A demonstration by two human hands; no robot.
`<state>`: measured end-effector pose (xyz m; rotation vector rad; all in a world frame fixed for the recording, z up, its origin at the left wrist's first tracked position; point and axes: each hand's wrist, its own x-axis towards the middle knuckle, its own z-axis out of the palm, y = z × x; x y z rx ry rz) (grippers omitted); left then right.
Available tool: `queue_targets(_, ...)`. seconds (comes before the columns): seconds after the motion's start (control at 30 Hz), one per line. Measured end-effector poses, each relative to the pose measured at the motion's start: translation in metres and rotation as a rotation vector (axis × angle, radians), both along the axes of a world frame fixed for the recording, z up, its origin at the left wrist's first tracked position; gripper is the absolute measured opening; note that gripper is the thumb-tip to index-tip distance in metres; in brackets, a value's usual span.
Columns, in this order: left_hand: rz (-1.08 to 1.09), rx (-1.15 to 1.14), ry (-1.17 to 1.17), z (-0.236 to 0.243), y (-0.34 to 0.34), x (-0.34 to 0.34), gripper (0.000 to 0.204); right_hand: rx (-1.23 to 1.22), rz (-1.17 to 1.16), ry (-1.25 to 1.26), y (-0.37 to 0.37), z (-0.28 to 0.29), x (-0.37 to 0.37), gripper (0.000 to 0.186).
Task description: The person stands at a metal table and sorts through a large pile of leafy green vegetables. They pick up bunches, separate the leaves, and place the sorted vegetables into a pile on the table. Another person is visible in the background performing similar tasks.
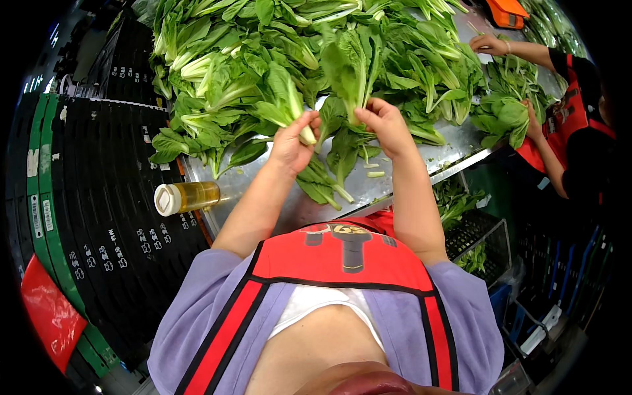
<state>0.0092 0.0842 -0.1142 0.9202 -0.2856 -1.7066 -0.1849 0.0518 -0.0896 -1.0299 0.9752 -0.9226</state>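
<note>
Between my thumb and fingers, my left hand point(295, 143) grips a leafy green head point(283, 92) by its pale stem end. A second leafy green head point(345, 62) stands up from my right hand point(385, 126), which is closed round its base. Both hands are above the near edge of a metal table point(257, 187), a little apart from each other. Loose leaves point(322, 181) and cut stem bits point(375, 174) lie on the metal below and between them. Beyond my hands a big heap of the same greens point(224, 72) covers the table.
A capped bottle of yellow liquid point(187, 197) lies by the table's left edge. Black crates point(112, 197) are stacked at the left. On the right, a co-worker's hand point(490, 45) is at other greens point(510, 108). A black basket point(484, 243) with leaves sits below the table's right edge.
</note>
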Motion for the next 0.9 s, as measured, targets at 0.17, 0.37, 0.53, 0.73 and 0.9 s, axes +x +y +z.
queue_targets(0.17, -0.069, -0.152, 0.043, 0.022, 0.003, -0.027, 0.039, -0.146, 0.036, -0.057, 0.014, 0.011, 0.013, 0.032)
queue_targets(0.37, -0.066, -0.183, 0.031, 0.027, -0.001, -0.024, 0.036, -0.31, -0.207, 0.26, 0.028, 0.022, 0.025, 0.017)
queue_targets(0.53, 0.161, -0.2, -0.04, 0.039, -0.015, -0.024, 0.034, -0.885, -0.385, 0.224, 0.031, 0.01, 0.036, 0.016)
queue_targets(0.73, 0.122, -0.371, -0.346, 0.038, -0.004, -0.03, 0.033, -0.279, -0.232, 0.189, 0.027, 0.009, 0.04, 0.021)
queue_targets(0.9, 0.137, -0.269, -0.078, 0.037, -0.002, -0.025, 0.033, -0.13, -0.113, -0.223, 0.019, 0.009, 0.028, 0.016)
